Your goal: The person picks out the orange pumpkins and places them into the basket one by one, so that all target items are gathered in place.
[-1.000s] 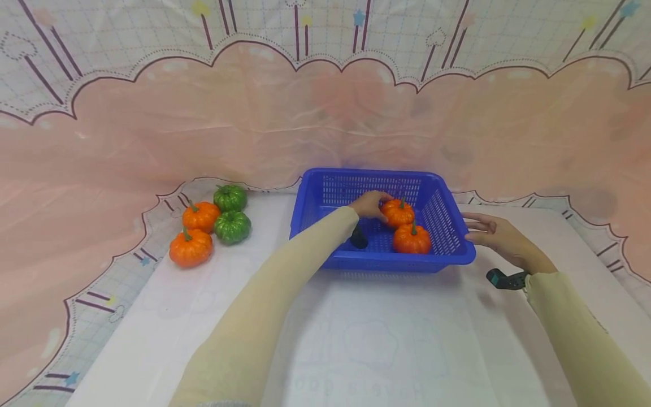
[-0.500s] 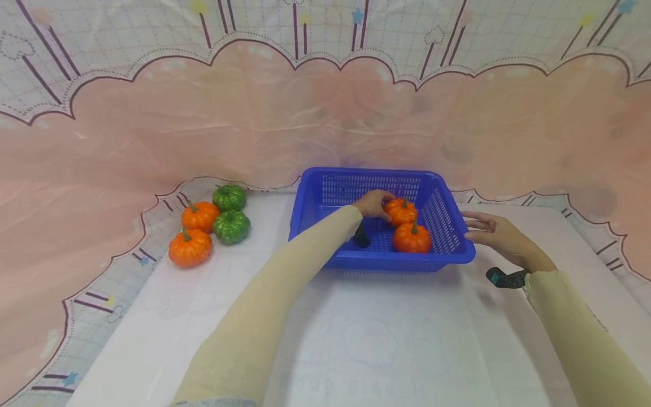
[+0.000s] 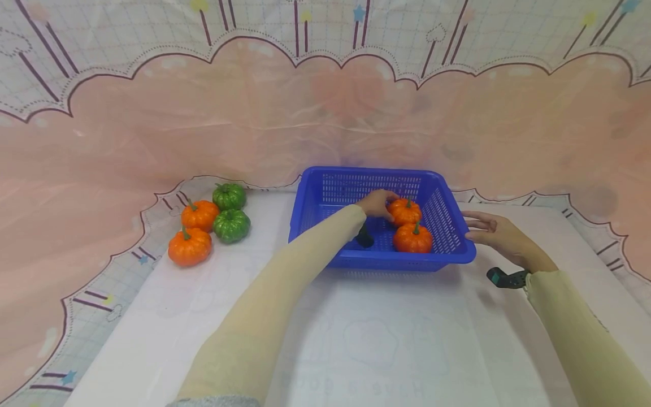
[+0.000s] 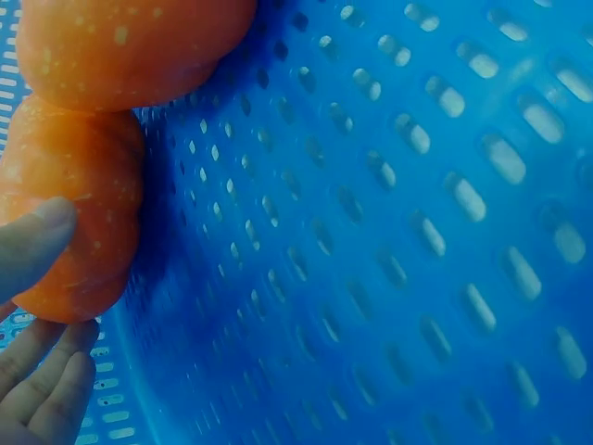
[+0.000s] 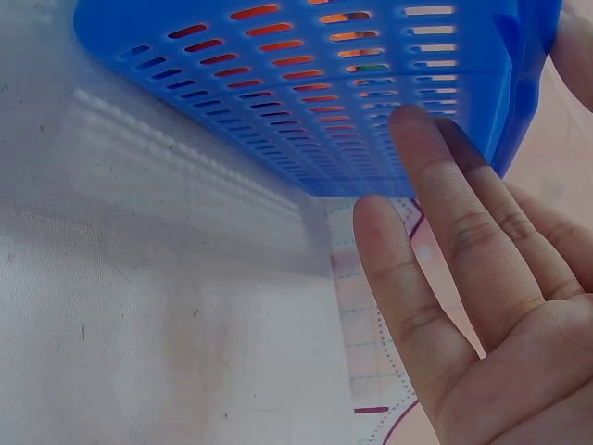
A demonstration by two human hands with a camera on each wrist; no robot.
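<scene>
Inside the blue plastic basket [image 3: 383, 262] sit two small orange pumpkins. My left hand [image 3: 377, 204] reaches in and grips the far pumpkin [image 3: 406, 213]; in the left wrist view the thumb lies on this pumpkin [image 4: 83, 167] and the fingers curl at its lower side. The near pumpkin [image 3: 413, 238] stands against it, close to the basket's front right. At the basket's right side is my right hand [image 3: 500, 237], fingers straight; the right wrist view shows its fingers [image 5: 468, 232] along the slotted wall [image 5: 343, 93], the thumb by the rim.
Left of the basket, two orange pumpkins [image 3: 190, 247] and two green pumpkins [image 3: 231, 225] are grouped on the white tabletop [image 3: 356, 339]. Behind the table hangs a pink patterned cloth [image 3: 285, 124]. A dark wrist device [image 3: 507, 278] is strapped to the right wrist.
My left hand and the far pumpkin have moved slightly to the right inside the basket, closing up to the near pumpkin. My right hand has stayed at the basket's side.
</scene>
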